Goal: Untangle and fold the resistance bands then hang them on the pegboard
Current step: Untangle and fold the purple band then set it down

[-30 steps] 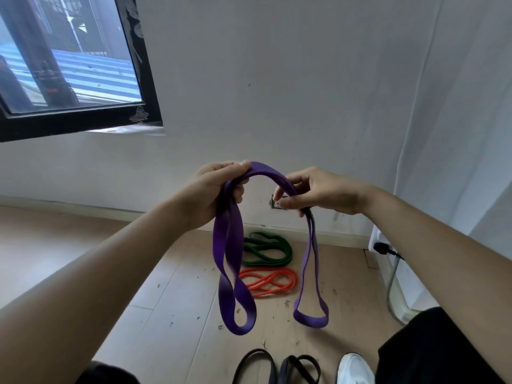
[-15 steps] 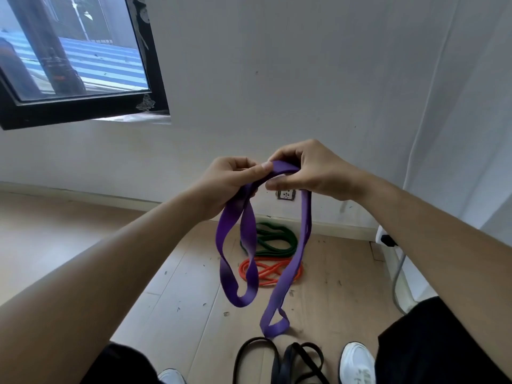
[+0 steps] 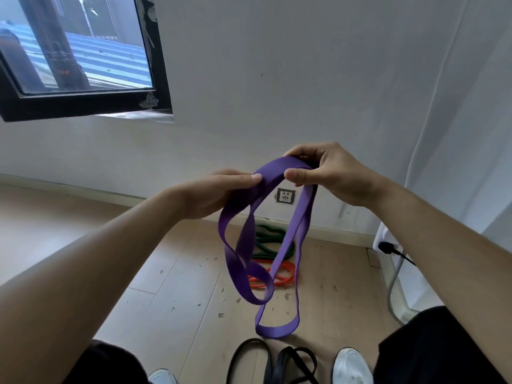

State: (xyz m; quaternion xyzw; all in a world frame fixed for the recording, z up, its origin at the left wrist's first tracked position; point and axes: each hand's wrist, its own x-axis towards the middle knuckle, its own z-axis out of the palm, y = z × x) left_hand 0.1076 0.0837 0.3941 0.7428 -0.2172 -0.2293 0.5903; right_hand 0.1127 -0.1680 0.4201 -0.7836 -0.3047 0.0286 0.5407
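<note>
Both hands, left hand (image 3: 213,194) and right hand (image 3: 329,173), pinched the purple band (image 3: 277,245) in their fingers, its loops hanging over green band (image 3: 273,243) and orange band (image 3: 281,277) on the floor (image 3: 171,286), black bands (image 3: 274,364) at 6 o'clock.

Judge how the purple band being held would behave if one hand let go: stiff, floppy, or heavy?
Likely floppy: the purple band arches only between the left hand and right hand, and its loops hang limp below. Probably light, since fingertip pinches carry it. Its flat, twisting strands suggest it would swing and tangle rather than hold shape.
</note>
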